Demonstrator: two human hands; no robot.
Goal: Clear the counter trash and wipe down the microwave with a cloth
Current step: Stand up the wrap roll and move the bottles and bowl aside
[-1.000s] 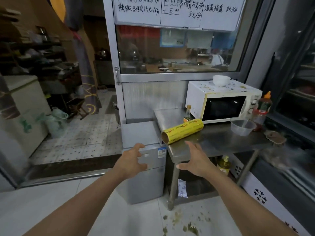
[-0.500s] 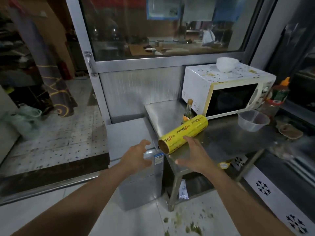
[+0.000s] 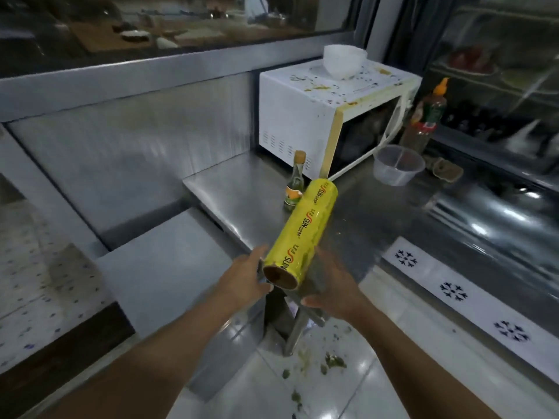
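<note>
Both hands flank the near end of a long yellow roll of cling film [image 3: 303, 234] at the front corner of the steel counter [image 3: 239, 189]. Left hand [image 3: 245, 278] has its fingers spread and loosely bent beside the roll's open cardboard end; whether it touches is unclear. Right hand [image 3: 328, 285] lies along the roll's right side, fingers fairly straight, gripping nothing. Just past the roll's far end stands a small glass bottle with a cork-coloured cap [image 3: 295, 184]. Behind that sits the white, splattered microwave [image 3: 305, 110], a white bowl [image 3: 343, 60] on top. Right of it are a clear plastic tub [image 3: 397, 164] and an orange-capped sauce bottle [image 3: 426, 116]. Green scraps [image 3: 334, 361] litter the floor.
</note>
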